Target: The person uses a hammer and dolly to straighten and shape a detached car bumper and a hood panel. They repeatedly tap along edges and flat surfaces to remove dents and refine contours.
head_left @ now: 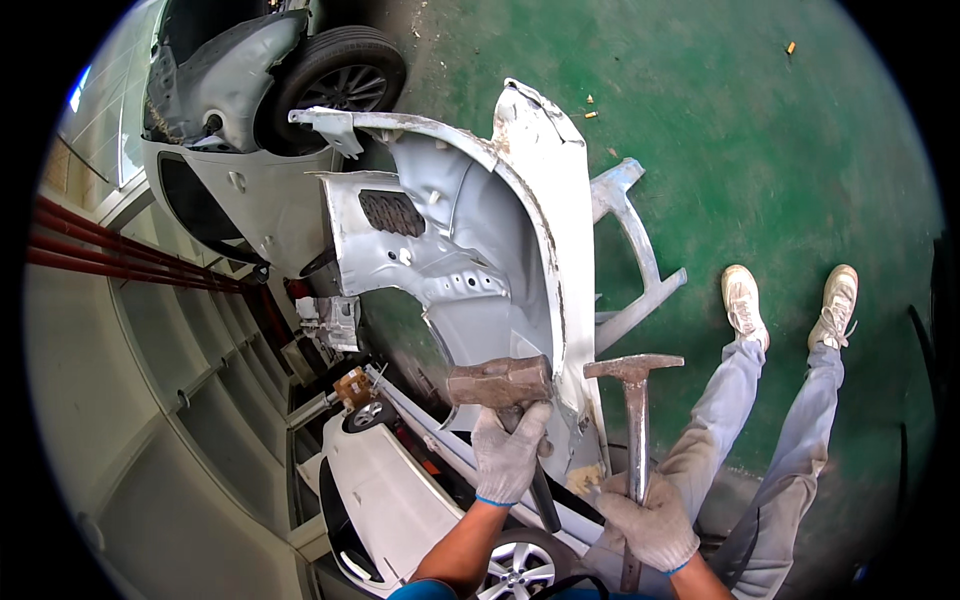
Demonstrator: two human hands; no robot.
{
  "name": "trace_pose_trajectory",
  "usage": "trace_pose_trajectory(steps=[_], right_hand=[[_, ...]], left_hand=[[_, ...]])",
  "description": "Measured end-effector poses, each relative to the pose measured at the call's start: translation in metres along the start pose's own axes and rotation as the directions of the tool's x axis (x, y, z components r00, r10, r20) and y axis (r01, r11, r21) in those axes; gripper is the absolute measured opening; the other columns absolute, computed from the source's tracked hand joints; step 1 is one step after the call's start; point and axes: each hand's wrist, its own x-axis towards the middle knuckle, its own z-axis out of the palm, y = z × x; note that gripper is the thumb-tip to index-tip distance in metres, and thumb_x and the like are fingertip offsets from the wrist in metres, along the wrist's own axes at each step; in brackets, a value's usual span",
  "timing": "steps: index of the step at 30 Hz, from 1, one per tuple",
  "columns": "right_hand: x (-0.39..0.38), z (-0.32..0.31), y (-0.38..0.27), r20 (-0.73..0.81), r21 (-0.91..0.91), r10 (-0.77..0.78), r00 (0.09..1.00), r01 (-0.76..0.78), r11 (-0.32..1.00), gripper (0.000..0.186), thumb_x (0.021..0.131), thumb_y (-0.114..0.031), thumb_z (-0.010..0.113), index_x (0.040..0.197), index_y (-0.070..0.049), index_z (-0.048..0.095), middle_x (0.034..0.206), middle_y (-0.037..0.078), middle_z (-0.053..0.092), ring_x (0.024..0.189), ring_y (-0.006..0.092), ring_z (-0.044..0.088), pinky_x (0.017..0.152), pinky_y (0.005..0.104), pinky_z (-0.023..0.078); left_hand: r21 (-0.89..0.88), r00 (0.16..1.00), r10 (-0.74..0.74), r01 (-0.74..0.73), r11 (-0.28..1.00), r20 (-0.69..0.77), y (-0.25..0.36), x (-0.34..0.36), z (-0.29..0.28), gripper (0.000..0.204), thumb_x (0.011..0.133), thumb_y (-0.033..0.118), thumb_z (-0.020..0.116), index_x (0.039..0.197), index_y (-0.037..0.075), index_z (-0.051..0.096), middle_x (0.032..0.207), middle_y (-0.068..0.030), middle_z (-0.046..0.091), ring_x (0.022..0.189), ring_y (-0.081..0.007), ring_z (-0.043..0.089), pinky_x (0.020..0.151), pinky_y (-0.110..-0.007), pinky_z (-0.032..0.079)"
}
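Note:
My left hand (512,455), in a grey work glove, is closed round the handle of a club hammer just below its rusty block head (498,382). That head overlaps the lower inner side of a white car body panel (570,230) in view; I cannot tell whether they touch. My right hand (650,525), gloved too, grips a panel-beating hammer (637,425) by its metal shaft. Its thin, narrow head stands upright beside the panel's outer edge. The panel has a curved wheel arch, grey inner sheet metal (440,270) and worn, ragged edges.
A pale metal stand (640,285) is beside the panel. Two legs in grey trousers with white shoes (742,300) are on the green floor (740,130). A partly stripped white car (265,205) is at the upper left, another white car (390,490) at the bottom. Red pipes (110,245) run along the left.

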Motion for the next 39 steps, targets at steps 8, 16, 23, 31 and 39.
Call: trace_pose_trajectory(steps=[8, 16, 23, 31, 39], right_hand=[[0.005, -0.013, -0.002, -0.010, 0.056, -0.021, 1.000, 0.022, 0.998, 0.009, 0.093, -0.011, 0.071, 0.096, -0.003, 0.067, 0.071, 0.001, 0.061, 0.057, 0.0086, 0.057, 0.051, 0.0245, 0.046], [0.025, -0.043, 0.017, 0.075, -0.295, -0.459, 0.886, 0.459, 0.838, 0.021, 0.093, -0.015, 0.075, 0.105, -0.002, 0.063, 0.070, 0.005, 0.059, 0.059, 0.0207, 0.060, 0.061, 0.0364, 0.052], [0.026, -0.030, -0.005, 0.008, 0.009, -0.063, 0.998, 0.063, 0.998, 0.034, 0.099, -0.034, 0.069, 0.111, -0.004, 0.060, 0.074, 0.014, 0.070, 0.072, 0.0318, 0.075, 0.070, 0.0420, 0.058], [0.016, -0.021, 0.008, 0.126, -0.012, -0.111, 0.986, 0.113, 0.994, 0.019, 0.100, -0.019, 0.068, 0.109, -0.006, 0.058, 0.079, 0.001, 0.060, 0.062, 0.0088, 0.058, 0.060, 0.0273, 0.051], [0.009, -0.019, -0.005, 0.204, -0.171, -0.199, 0.959, 0.235, 0.957, 0.021, 0.099, -0.026, 0.068, 0.101, -0.005, 0.063, 0.078, 0.006, 0.064, 0.061, 0.0127, 0.063, 0.062, 0.0312, 0.053]], left_hand=[[-0.054, 0.999, -0.006, 0.008, 0.998, 0.031, -0.003, 0.001, 0.000, 0.026, 0.095, 0.010, 0.074, 0.114, 0.002, 0.059, 0.083, -0.0029, 0.062, 0.058, -0.0114, 0.059, 0.049, -0.027, 0.051], [0.047, 0.999, 0.040, -0.040, 0.998, -0.013, 0.007, -0.002, -0.004, 0.027, 0.093, 0.008, 0.074, 0.113, 0.002, 0.056, 0.083, -0.0050, 0.060, 0.056, -0.0136, 0.058, 0.050, -0.029, 0.053], [0.164, 0.993, 0.108, -0.100, 0.981, -0.041, 0.018, -0.006, 0.003, 0.029, 0.091, 0.013, 0.074, 0.109, -0.001, 0.056, 0.068, -0.0070, 0.058, 0.047, -0.0163, 0.053, 0.047, -0.032, 0.049], [0.249, 0.986, 0.140, -0.114, 0.962, -0.088, 0.021, -0.015, 0.007, 0.027, 0.095, 0.014, 0.074, 0.112, -0.001, 0.058, 0.077, -0.0071, 0.062, 0.052, -0.0144, 0.058, 0.050, -0.030, 0.052], [0.408, 0.975, 0.186, -0.121, 0.905, -0.124, 0.033, -0.017, 0.003, 0.030, 0.097, 0.011, 0.073, 0.122, -0.001, 0.060, 0.086, -0.0057, 0.067, 0.060, -0.0107, 0.061, 0.052, -0.026, 0.051]])
